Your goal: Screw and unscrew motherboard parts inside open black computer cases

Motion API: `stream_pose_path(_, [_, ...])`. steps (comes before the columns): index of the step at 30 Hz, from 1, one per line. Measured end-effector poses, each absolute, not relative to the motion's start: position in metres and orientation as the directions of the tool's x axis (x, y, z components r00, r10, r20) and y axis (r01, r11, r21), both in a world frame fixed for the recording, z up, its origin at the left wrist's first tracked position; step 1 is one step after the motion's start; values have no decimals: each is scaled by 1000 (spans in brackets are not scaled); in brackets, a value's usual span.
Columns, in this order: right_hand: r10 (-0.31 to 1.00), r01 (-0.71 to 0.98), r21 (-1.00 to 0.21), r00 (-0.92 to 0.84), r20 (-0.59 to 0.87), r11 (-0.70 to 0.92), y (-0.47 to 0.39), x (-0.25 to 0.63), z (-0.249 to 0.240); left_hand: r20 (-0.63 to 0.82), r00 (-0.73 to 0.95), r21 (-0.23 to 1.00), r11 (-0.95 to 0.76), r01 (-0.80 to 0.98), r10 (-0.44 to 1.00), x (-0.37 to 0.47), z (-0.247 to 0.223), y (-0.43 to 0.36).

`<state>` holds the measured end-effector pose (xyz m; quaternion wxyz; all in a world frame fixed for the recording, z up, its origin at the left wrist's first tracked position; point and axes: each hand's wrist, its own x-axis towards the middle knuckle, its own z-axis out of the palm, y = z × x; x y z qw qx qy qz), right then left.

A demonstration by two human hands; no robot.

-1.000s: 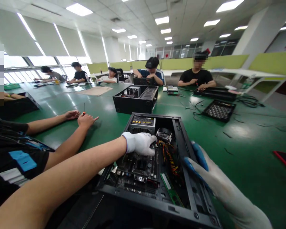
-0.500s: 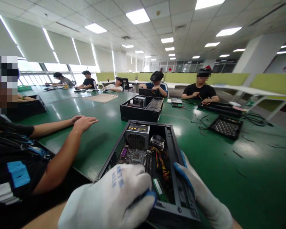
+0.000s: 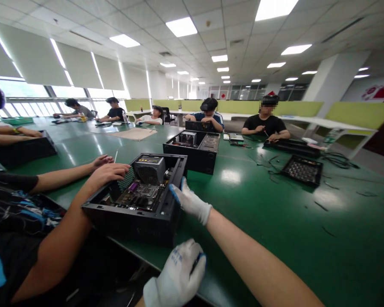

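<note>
One open black computer case (image 3: pixel 131 226) sits near the table's edge, a power supply (image 3: pixel 150 170) and motherboard (image 3: pixel 145 192) showing inside, and the right hand (image 3: pixel 192 200) lies against its right side — thumb and fingers parted, nothing clasped. Nearer the wearer, the left hand (image 3: pixel 182 268) is loosely curled above the green table (image 3: pixel 259 213) — whether it holds anything, I cannot tell. Beyond, a co-worker's hand (image 3: pixel 109 173) is at the case's left rim, and a second case (image 3: pixel 190 154) stands farther back.
</note>
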<state>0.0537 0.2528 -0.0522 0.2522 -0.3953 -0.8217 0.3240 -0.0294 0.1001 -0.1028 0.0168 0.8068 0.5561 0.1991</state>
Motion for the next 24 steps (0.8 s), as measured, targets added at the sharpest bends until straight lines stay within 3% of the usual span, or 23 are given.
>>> stream_pose_path(7, [798, 679, -467, -592, 108, 567, 307, 58, -44, 491, 110, 350, -312, 883, 864, -32, -174, 110])
stream_pose_path(11, [859, 815, -269, -489, 153, 512, 363, 86, -29, 555, 42, 422, -324, 847, 831, -29, -175, 109])
stream_pose_path(18, [897, 931, 24, -357, 262, 364, 448, 108, -9, 704, 19, 363, -382, 850, 710, -24, -173, 112])
stream_pose_path(24, [889, 924, 169, -377, 259, 343, 492, 94, -7, 665, 45, 355, -368, 859, 746, -26, -180, 117])
